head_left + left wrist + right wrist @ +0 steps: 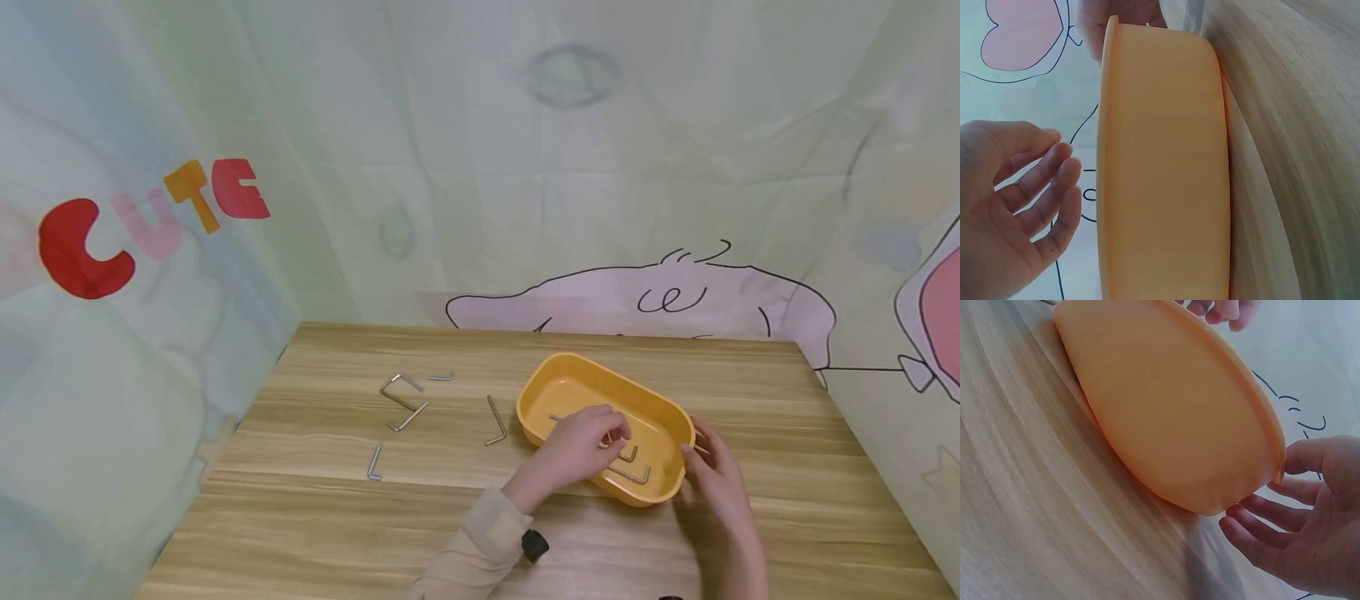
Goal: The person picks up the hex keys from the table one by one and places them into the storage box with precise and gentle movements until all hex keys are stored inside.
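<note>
A yellow-orange plastic tray [577,387] stands on the wooden table. Over its opening is my left hand [573,450], palm inward and fingers loosely bent; nothing shows between the fingertips in the left wrist view. Below that hand several L-shaped hex keys lie in the tray, among them a silver hex key [628,475] near the front wall. With the thumb at the rim and the fingers under the outer wall, my right hand [1329,519] grips the tray's right end. The left hand partly covers the tray's contents in the head view.
Left of the tray, several more hex keys are scattered on the table [300,517], including a dark hex key [498,418] close by and a silver hex key [374,461] farther left. A printed curtain [375,208] hangs behind the table and along its sides.
</note>
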Demonstrator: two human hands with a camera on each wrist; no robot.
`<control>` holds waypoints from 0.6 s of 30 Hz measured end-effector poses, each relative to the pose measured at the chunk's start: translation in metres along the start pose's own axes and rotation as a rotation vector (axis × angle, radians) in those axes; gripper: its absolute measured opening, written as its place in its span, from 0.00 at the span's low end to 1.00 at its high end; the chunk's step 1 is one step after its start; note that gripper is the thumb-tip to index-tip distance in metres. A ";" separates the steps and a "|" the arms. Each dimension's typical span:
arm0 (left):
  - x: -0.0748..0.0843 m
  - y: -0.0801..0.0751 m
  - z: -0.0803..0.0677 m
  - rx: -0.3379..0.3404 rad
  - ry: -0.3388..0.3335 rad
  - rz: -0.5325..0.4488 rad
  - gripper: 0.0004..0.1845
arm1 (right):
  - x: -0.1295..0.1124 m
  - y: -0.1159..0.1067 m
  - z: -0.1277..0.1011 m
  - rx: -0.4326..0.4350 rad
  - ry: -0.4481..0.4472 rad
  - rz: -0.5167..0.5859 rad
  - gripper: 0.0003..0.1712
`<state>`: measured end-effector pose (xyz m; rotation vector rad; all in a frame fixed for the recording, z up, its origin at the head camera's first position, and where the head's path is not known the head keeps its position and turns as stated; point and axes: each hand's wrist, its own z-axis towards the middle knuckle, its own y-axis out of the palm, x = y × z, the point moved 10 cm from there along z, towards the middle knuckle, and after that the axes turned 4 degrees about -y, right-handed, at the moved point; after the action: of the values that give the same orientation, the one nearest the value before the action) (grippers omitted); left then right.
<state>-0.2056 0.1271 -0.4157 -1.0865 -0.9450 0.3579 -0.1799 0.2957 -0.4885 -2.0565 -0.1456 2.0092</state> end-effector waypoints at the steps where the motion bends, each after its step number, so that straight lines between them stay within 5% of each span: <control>1: 0.000 -0.002 -0.001 0.008 0.004 0.002 0.05 | 0.000 0.000 0.000 0.001 -0.007 0.000 0.31; 18: -0.004 -0.014 -0.025 0.092 0.056 0.027 0.03 | -0.002 0.000 0.000 0.003 -0.026 -0.023 0.31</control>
<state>-0.1900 0.1033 -0.4090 -1.0208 -0.8569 0.3873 -0.1803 0.2956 -0.4869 -2.0187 -0.1708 2.0214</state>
